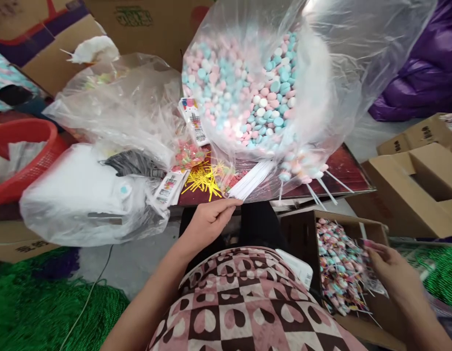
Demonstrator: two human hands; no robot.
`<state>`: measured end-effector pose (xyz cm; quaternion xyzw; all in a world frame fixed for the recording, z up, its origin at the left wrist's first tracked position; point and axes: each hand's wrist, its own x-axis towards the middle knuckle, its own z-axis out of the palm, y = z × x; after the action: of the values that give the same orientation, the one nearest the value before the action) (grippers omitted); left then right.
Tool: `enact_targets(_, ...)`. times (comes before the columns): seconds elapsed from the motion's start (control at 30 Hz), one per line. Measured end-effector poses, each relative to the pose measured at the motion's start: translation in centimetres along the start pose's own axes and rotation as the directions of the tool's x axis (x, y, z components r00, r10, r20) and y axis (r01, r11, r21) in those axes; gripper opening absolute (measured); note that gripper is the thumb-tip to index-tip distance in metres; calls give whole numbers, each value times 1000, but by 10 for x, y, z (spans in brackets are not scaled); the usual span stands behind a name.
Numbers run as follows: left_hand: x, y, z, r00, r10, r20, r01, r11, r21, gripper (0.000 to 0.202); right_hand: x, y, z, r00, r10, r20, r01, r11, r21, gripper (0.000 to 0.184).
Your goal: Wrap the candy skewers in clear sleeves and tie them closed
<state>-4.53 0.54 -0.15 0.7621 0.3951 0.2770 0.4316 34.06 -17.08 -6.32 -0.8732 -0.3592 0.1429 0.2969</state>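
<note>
My left hand (207,222) is at the near edge of the dark red table (352,170), its fingers curled with the thumb and fingertips at a bundle of white sticks (253,180). My right hand (392,270) hovers over an open cardboard box (302,234) of wrapped lollipops (339,268), pinching a wrapped lollipop (368,243) by its fingertips. A big clear plastic bag (269,83) of pink, blue and white candies stands on the table behind the sticks.
Yellow twist ties (202,183) and printed cards (192,119) lie on the table. Clear bags (112,112) and a white bag (83,195) sit left, beside a red basket (26,156). Cardboard boxes (416,190) stand right; green material (35,307) covers the floor.
</note>
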Motion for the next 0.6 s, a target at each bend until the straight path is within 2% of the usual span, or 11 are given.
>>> enact_targets(0.03, 0, 0, -1, 1000, -18, -24, 18, 1000, -11, 30, 2, 5, 0, 997, 77, -9, -78, 992, -100, 17)
enact_targets(0.07, 1, 0, -3, 999, -24, -48, 23, 1000, -7, 30, 2, 4, 2, 995, 100, -30, -103, 985, -138, 15)
enact_targets(0.13, 2, -4, -11, 992, -8, -125, 18, 997, 73, 29, -2, -10, 8, 998, 59, 11, -57, 992, -112, 7)
enact_targets(0.2, 3, -16, -26, 970, 23, -240, 40, 966, 254, 27, -10, -38, 15, 992, -27, 125, 29, 999, -14, 18)
enact_targets(0.23, 3, -25, -36, 950, 33, -309, 86, 927, 364, 25, -15, -53, 19, 988, -60, 142, 52, 997, 55, 21)
enact_targets(0.3, 4, -44, -59, 891, 34, -452, 251, 793, 555, 25, -23, -80, 26, 965, -117, 233, 81, 985, 155, 21)
enact_targets(0.37, 6, -65, -79, 842, 17, -539, 400, 649, 647, 25, -28, -100, 34, 940, -191, 284, 135, 970, 205, 20)
enact_targets(0.43, 9, -83, -93, 834, -13, -551, 464, 557, 689, 27, -30, -111, 41, 915, -261, 307, 194, 953, 233, 20)
enact_targets(0.47, 10, -91, -97, 832, -23, -555, 478, 540, 693, 26, -32, -113, 45, 906, -286, 312, 214, 946, 244, 21)
enact_targets(0.6, 16, -109, -104, 815, -31, -579, 486, 581, 653, 20, -36, -121, 57, 888, -286, 359, 193, 943, 273, 22)
